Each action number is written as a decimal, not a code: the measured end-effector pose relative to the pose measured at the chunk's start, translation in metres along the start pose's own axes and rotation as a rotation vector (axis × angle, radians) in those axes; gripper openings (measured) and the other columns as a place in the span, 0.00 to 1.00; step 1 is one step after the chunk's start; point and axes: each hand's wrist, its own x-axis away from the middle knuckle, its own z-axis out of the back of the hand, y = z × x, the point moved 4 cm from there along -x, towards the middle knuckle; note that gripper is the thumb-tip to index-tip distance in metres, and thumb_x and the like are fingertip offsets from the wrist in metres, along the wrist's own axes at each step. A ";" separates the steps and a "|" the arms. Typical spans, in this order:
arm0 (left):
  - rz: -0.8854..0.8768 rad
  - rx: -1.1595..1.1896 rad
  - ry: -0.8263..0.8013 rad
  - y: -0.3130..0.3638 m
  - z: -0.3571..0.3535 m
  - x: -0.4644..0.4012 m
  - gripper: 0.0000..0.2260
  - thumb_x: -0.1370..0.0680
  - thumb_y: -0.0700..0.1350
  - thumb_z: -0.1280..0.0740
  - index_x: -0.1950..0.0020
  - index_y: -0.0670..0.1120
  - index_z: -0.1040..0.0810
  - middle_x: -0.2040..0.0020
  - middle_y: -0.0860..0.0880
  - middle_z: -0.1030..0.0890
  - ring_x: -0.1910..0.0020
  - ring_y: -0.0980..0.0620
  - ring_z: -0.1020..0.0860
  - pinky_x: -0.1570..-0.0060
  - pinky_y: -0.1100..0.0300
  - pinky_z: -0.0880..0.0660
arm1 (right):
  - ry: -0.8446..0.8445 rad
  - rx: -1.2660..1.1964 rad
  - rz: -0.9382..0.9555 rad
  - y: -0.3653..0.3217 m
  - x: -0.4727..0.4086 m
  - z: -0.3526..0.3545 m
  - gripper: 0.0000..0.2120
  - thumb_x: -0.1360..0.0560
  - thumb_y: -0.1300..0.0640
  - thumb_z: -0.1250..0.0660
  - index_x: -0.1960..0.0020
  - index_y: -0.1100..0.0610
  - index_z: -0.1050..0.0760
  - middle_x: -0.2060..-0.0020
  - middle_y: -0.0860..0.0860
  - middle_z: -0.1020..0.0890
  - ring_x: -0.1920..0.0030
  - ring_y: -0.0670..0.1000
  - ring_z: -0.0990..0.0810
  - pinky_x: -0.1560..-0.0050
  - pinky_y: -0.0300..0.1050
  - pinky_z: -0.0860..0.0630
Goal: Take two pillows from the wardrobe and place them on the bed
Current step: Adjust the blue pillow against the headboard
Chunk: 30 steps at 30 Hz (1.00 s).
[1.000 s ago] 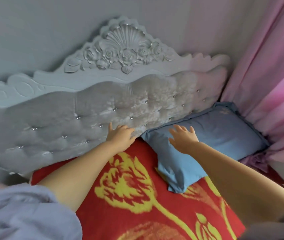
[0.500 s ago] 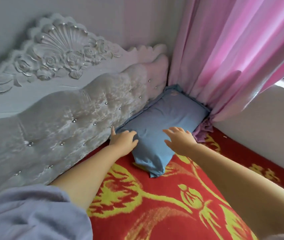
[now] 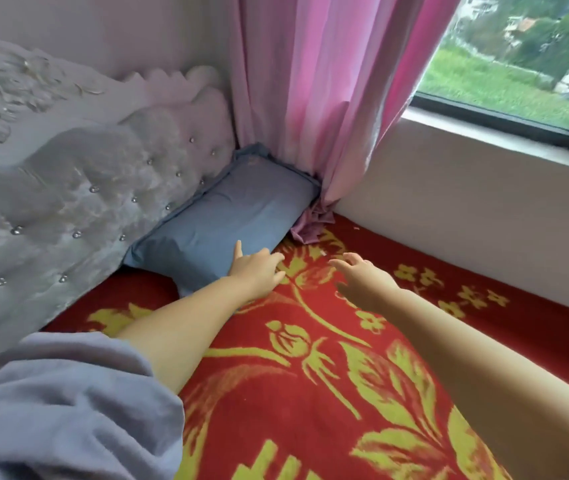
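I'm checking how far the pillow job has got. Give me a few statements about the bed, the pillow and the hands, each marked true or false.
1. A blue pillow lies on the bed against the tufted headboard. True.
2. Two pillows are visible on the bed. False: only one shows in this view.
3. The right hand grips the pillow. False: it is open over the red blanket, apart from the pillow.
4. The left hand is at the pillow's near edge with fingers fairly straight. True.
5. The pink curtain hangs down to the bed beside the pillow's far end. True.
6. The blanket is plain red. False: it carries a yellow flower pattern.
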 end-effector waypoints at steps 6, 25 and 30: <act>0.081 0.055 -0.050 0.033 -0.041 0.041 0.18 0.19 0.54 0.45 0.30 0.53 0.33 0.36 0.47 0.26 0.39 0.46 0.24 0.27 0.35 0.56 | -0.070 0.053 0.036 0.031 0.042 -0.020 0.25 0.20 0.52 0.43 0.25 0.47 0.44 0.27 0.53 0.39 0.34 0.58 0.31 0.46 0.52 0.22; 0.338 0.047 0.027 -0.191 -0.028 0.238 0.18 0.20 0.55 0.43 0.31 0.53 0.31 0.37 0.47 0.25 0.38 0.44 0.25 0.28 0.37 0.54 | -0.177 0.105 0.187 -0.228 0.068 -0.098 0.25 0.20 0.56 0.44 0.25 0.48 0.45 0.27 0.55 0.38 0.32 0.60 0.32 0.48 0.52 0.26; 0.279 -0.012 0.083 -0.213 0.021 0.258 0.20 0.20 0.55 0.43 0.30 0.52 0.33 0.37 0.47 0.25 0.39 0.45 0.24 0.28 0.35 0.54 | -0.122 0.058 0.126 -0.256 0.081 -0.070 0.24 0.21 0.55 0.44 0.26 0.48 0.43 0.30 0.55 0.36 0.36 0.60 0.28 0.50 0.50 0.28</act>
